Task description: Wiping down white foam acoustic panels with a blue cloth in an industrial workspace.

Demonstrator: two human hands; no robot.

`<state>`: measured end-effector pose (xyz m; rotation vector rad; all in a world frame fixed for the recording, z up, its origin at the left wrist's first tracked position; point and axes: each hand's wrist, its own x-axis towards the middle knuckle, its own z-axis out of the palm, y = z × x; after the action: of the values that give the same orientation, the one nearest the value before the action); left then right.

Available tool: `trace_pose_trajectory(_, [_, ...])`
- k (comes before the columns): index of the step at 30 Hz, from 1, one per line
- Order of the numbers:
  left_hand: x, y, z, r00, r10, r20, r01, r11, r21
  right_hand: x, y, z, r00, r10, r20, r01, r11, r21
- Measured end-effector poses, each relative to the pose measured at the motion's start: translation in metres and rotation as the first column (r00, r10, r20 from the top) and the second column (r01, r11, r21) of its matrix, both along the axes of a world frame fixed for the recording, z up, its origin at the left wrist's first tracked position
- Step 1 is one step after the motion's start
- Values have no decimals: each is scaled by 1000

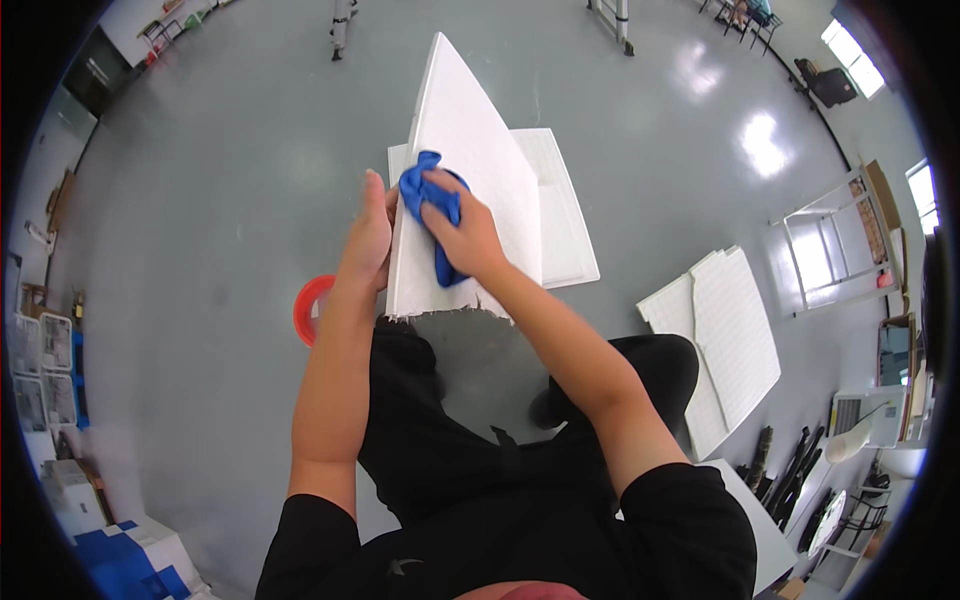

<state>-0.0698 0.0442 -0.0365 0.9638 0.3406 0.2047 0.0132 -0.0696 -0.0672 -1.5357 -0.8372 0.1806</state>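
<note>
A white panel [460,105] with a ragged, torn near edge stands tilted in front of me. My left hand [370,238] grips its left edge, thumb pointing up and fingers partly hidden behind it. Bunched in my right hand [472,238] is a blue cloth [418,190], pressed against the panel's face; one end of the cloth hangs below the hand. Behind the tilted panel, a second white panel [568,225] shows in part. On the floor left of my left forearm is a red round container [304,305], partly covered by the arm.
More white panels [738,330] lie overlapped on the floor by my right knee. A white metal frame [815,250] stands farther right. Two metal legs, a left one [340,28] and a right one [622,28], rest on the grey floor ahead. Clear bins [45,350] line the left wall.
</note>
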Motion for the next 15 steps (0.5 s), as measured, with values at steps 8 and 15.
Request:
trace_pose_trajectory(8, [1,-2,-1,999,-14,29,15,999,-29,-24,-21,2,921,38,388,-64,996,54])
trace_pose_trajectory(15, [4,-4,-7,998,24,58,-18,994,-107,-1,-1,12,996,16,87,-12,999,-47])
